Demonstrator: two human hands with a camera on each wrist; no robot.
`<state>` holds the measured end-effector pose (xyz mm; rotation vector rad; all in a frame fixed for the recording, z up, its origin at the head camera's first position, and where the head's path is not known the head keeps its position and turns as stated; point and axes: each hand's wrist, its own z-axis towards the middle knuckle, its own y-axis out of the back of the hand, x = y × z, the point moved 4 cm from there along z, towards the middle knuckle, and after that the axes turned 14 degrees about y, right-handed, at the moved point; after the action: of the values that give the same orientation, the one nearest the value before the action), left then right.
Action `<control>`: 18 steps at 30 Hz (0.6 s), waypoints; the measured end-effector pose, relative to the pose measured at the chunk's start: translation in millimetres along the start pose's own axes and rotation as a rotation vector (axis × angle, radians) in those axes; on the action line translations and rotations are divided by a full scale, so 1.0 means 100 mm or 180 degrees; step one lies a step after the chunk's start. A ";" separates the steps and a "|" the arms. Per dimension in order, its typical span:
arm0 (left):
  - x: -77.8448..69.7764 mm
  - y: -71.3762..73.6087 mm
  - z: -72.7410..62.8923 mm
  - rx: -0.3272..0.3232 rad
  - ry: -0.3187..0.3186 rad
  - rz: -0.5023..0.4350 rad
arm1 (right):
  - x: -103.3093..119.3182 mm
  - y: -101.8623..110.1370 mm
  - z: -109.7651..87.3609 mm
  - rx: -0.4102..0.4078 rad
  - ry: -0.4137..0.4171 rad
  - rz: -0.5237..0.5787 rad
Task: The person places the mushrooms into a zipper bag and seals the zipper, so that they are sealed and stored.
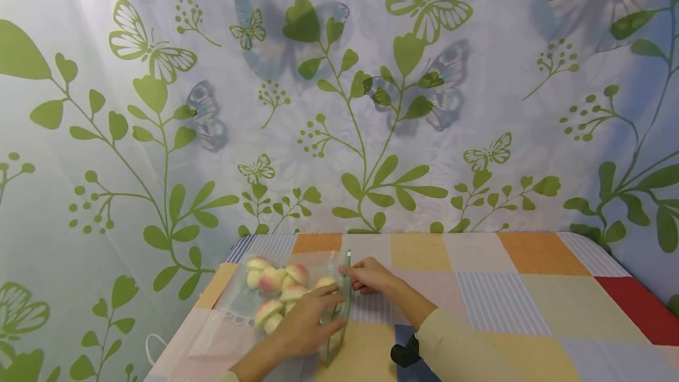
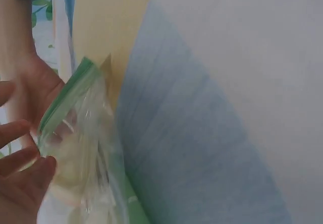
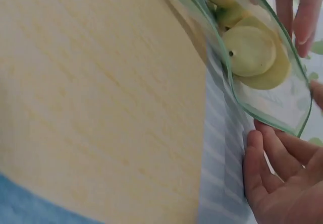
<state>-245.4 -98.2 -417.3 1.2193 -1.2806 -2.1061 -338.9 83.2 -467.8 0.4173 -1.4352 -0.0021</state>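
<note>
A clear zip bag [image 1: 223,335] with a green zip edge lies on the table, holding several mushroom-shaped pieces [image 1: 270,279], cream-yellow with pinkish caps. Its mouth gapes in the right wrist view, where pale round undersides [image 3: 250,51] show inside. My left hand [image 1: 307,323] is over the bag's near side, fingers spread and fairly straight, reaching the zip edge. At the far corner of the mouth, my right hand [image 1: 371,274] pinches the rim between thumb and fingers. In the left wrist view, the bag partly hides the right hand [image 2: 38,85].
A patchwork cloth [image 1: 493,299] in yellow, orange, red, white and striped squares covers the table. Behind it hangs a curtain [image 1: 339,164] with green leaves and butterflies. A dark object [image 1: 405,352] sits by the right sleeve. A white cord [image 1: 150,349] loops at the table's left edge.
</note>
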 end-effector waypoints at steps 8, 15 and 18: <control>0.13 0.25 0.23 -0.0568 0.0004 -0.0772 | 0.04 -0.06 -0.02 -0.0077 0.0211 0.0303; 0.30 0.51 0.57 -0.0731 0.0072 -0.0906 | 0.03 -0.12 -0.02 -0.0060 0.0358 0.0557; 0.40 0.56 0.73 -0.0630 0.0306 -0.0899 | 0.03 -0.15 -0.01 -0.0074 0.0413 0.0602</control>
<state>-333.9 -116.1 -373.6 1.4615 -0.8762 -2.2710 -333.8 69.4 -469.1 0.2567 -1.3404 0.1580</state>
